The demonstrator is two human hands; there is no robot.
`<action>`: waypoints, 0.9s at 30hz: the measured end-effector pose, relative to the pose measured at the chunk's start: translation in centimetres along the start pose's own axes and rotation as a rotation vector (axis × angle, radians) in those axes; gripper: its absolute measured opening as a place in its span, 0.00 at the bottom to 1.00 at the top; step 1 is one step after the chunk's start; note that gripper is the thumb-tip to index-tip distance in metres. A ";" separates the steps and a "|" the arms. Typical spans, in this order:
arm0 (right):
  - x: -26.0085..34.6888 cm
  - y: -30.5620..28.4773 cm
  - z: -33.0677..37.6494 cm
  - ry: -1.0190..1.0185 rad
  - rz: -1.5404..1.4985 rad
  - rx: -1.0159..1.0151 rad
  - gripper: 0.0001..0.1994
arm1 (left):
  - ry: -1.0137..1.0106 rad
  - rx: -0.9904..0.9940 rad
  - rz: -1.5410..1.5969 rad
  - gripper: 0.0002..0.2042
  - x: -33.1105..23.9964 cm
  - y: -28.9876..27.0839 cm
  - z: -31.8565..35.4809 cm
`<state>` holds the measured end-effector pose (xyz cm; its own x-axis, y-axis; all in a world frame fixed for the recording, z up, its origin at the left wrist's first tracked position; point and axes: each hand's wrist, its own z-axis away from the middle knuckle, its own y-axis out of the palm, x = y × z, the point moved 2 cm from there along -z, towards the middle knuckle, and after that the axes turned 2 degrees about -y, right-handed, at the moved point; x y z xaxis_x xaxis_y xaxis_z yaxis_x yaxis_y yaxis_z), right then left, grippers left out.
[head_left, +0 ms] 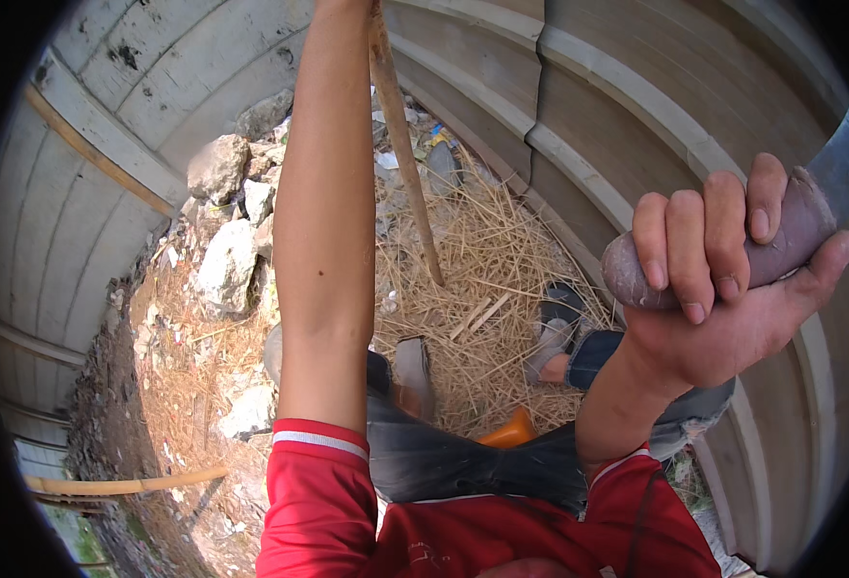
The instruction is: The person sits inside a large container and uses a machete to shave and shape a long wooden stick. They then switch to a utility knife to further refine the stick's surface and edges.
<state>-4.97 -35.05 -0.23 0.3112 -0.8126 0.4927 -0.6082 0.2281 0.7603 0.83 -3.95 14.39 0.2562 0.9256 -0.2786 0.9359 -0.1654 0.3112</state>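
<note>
- Your right hand [723, 279] is clenched on a knife handle [733, 255]; the blade [844, 169] runs up toward the frame edge.
- Your left arm [323, 222] reaches up along a stick [405, 154]; the hand is out of frame, grip unknown.
- Risk: a swing near that forearm could cut it.
- Risk: straw [482, 260] and rocks [227, 260] underfoot could cause a slip.

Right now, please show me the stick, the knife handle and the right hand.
stick [407, 164], head view, middle of shaft
knife handle [791, 236], head view, part beyond fingers
right hand [733, 289], head view, middle of hand

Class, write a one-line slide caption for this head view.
Right hand grips a knife handle; left arm reaches up along a wooden pole.
</note>
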 end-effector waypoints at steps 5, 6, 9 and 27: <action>-13.3 -7.9 9.7 0.940 0.389 -0.022 0.29 | -0.149 0.045 -0.208 0.26 -1.0 -0.9 -0.2; -13.8 -9.3 11.5 1.149 0.199 -0.320 0.27 | -0.118 0.007 -0.212 0.26 0.3 -1.8 -1.2; -11.6 -14.6 11.7 1.022 0.202 -0.620 0.26 | -0.270 0.042 -0.039 0.26 0.1 0.8 1.5; -14.8 -18.7 16.4 1.167 0.243 -0.652 0.27 | -0.332 0.043 0.003 0.23 3.3 -3.8 -1.8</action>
<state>-10.12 -36.07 -28.69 0.8762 0.1333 0.4631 -0.3838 0.7741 0.5035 -2.34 0.33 13.94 0.3169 0.7645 -0.5613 0.9426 -0.1882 0.2759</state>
